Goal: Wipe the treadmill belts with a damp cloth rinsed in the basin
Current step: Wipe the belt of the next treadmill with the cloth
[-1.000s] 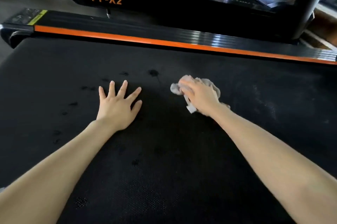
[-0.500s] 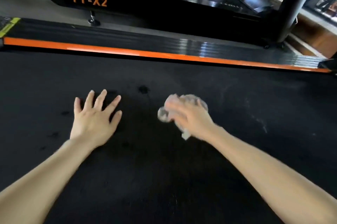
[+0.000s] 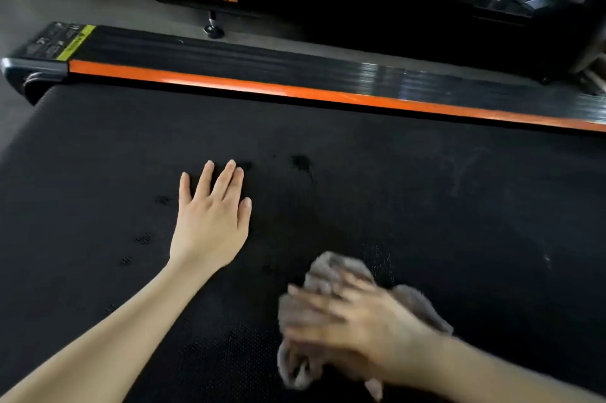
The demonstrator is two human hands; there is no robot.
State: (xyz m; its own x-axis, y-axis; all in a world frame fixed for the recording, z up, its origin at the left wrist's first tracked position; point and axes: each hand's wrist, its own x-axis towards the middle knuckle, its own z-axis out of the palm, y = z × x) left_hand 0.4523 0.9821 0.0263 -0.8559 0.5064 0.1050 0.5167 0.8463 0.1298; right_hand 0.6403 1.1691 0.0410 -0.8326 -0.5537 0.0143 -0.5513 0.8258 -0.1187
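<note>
A person's left hand (image 3: pixel 213 222) lies flat, fingers straight, on the black treadmill belt (image 3: pixel 459 205). At its 5 o'clock the motion-blurred right hand (image 3: pixel 357 327) covers a crumpled grey cloth (image 3: pixel 331 268) lying on the belt; whether the fingers grip or merely press it cannot be told. An orange-edged side rail (image 3: pixel 295 91) runs at 12 o'clock.

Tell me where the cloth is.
Head view, lower right: the cloth lies on the black belt under the right hand, nearer the camera than the left hand.
</note>
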